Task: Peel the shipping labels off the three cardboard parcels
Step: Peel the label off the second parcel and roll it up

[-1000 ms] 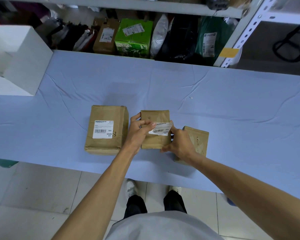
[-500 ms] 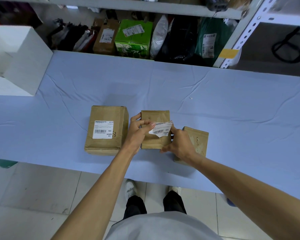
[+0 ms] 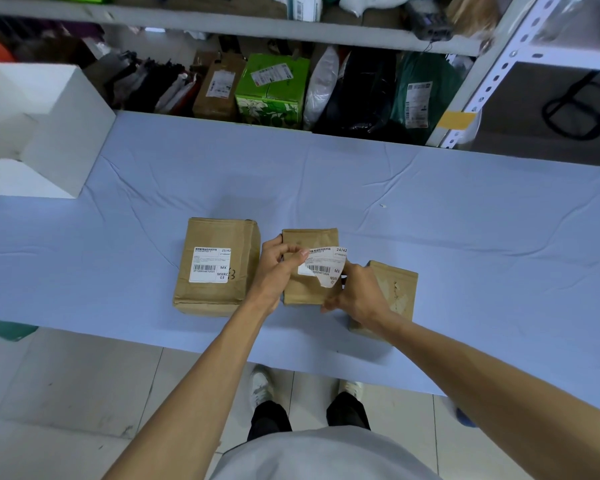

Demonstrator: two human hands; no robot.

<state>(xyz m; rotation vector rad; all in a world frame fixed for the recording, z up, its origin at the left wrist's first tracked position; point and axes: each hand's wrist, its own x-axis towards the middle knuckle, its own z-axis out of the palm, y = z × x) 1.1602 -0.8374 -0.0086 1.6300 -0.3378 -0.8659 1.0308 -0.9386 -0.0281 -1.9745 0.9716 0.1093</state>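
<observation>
Lifted further since earlier: label (image 3: 323, 266) at frame centre | I see left hand (image 3: 274, 268) pinching its left edge, right hand (image 3: 357, 292) gripping middle parcel (image 3: 302, 296) | long axis left–right, left hand nearer

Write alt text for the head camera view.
A left hand pinches a partly peeled label on the middle parcel of three on a blue table; the right hand grips that parcel. The left parcel bears a label; the right parcel shows none.
</observation>
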